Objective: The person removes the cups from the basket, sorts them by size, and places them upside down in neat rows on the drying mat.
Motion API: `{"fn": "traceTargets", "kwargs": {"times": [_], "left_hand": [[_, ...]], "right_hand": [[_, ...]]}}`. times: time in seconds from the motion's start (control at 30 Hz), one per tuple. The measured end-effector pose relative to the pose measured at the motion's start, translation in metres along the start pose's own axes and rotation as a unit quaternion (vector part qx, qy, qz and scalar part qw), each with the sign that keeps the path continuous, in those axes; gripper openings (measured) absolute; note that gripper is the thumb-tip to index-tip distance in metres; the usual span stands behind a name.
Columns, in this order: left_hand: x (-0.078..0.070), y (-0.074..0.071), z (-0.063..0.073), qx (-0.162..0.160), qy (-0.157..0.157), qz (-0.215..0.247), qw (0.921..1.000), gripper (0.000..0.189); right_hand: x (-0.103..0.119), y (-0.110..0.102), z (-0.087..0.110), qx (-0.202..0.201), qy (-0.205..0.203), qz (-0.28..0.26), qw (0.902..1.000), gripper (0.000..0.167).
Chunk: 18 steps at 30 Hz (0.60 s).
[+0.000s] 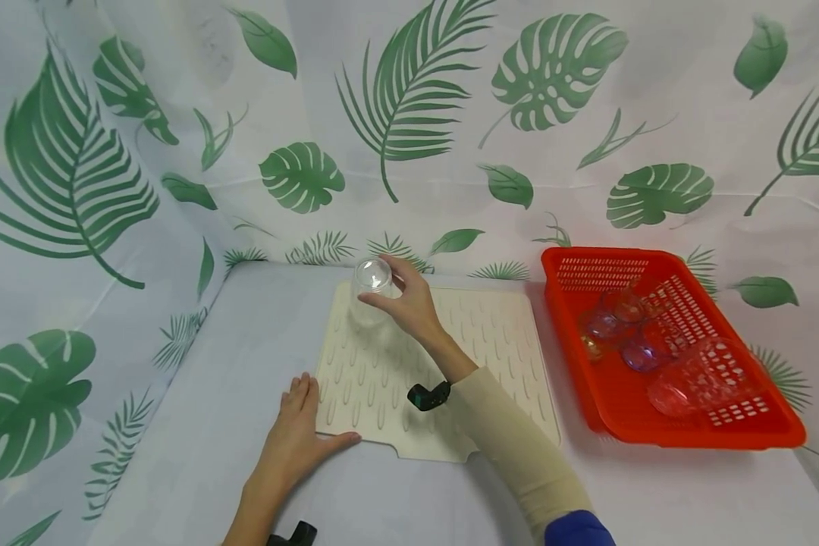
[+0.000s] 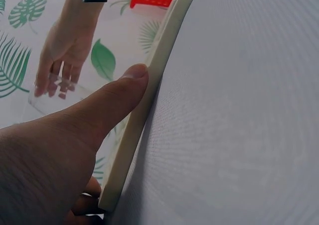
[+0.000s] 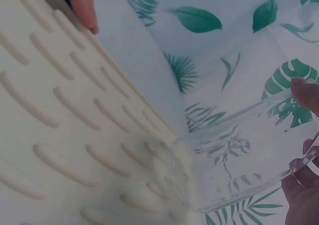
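Note:
A clear drinking glass (image 1: 372, 290) stands over the far left corner of the cream ridged drying mat (image 1: 478, 326). My right hand (image 1: 409, 297) grips its side between thumb and fingers. In the right wrist view, one end of the glass (image 3: 239, 155) meets the mat's edge area; whether it fully rests there I cannot tell. My left hand (image 1: 296, 436) lies at the mat's near left corner, fingers straight along the left side and thumb against the front edge. The left wrist view shows that thumb (image 2: 117, 98) touching the mat's edge (image 2: 144, 103).
To the right stands a red plastic basket (image 1: 587, 390) holding several clear and tinted glasses (image 1: 696, 379). A white cloth (image 1: 198, 394) covers the table. Behind it hangs a white curtain printed with green leaves (image 1: 437, 114).

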<state>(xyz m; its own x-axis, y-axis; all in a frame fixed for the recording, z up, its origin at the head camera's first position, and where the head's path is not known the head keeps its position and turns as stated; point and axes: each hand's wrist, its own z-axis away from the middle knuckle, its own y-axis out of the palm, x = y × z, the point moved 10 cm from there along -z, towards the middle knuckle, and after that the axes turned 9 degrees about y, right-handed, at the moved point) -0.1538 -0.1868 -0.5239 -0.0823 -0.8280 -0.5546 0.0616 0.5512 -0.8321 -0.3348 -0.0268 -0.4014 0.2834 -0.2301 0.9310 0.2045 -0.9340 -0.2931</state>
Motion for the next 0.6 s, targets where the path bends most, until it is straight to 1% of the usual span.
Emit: {"fn": "traceTargets", "kwargs": {"times": [0.3,0.6], "left_hand": [[-0.002,0.000,0.000,-0.006,0.005,-0.003,1.0000,0.128],[-0.001,-0.001,0.000,-0.015,0.016,-0.009,0.9997,0.127]], "right_hand": [[-0.014,0.006,-0.004,-0.001,0.033,0.029,0.9991,0.074],[-0.021,0.009,-0.010,0.003,0.044,0.042,0.9981,0.074]]}}
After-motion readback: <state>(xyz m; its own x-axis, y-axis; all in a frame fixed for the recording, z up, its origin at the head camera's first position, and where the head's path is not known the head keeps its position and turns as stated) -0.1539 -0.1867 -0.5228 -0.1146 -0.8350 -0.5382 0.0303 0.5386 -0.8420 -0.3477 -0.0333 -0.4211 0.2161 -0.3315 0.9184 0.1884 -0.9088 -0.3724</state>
